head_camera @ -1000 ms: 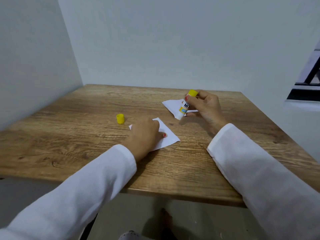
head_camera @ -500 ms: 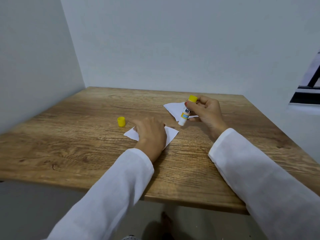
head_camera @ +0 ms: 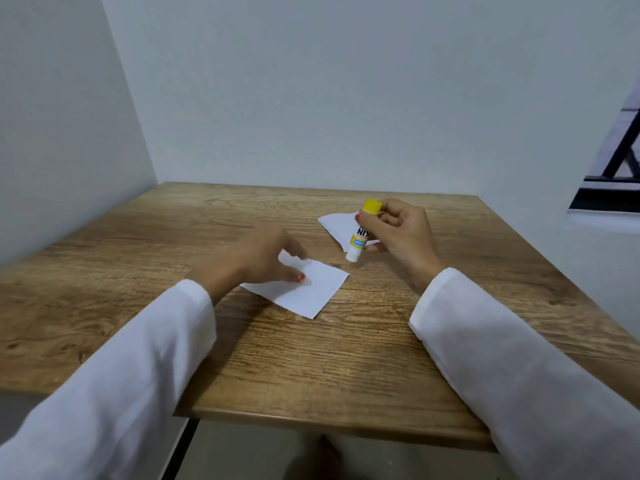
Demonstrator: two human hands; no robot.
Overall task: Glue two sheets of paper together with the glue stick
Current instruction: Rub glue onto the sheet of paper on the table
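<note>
Now: right hand point(head_camera: 398, 233) grip clasps cylindrical glue stick point(head_camera: 362, 233); left hand point(head_camera: 263, 258) released, fingers on flat paper point(head_camera: 304, 289).

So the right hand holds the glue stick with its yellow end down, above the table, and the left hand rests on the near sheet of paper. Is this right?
Not quite. In the head view the right hand holds the glue stick with its yellow end up; the white end points down toward the table. The rest is correct: the left hand rests on the near sheet.
</note>
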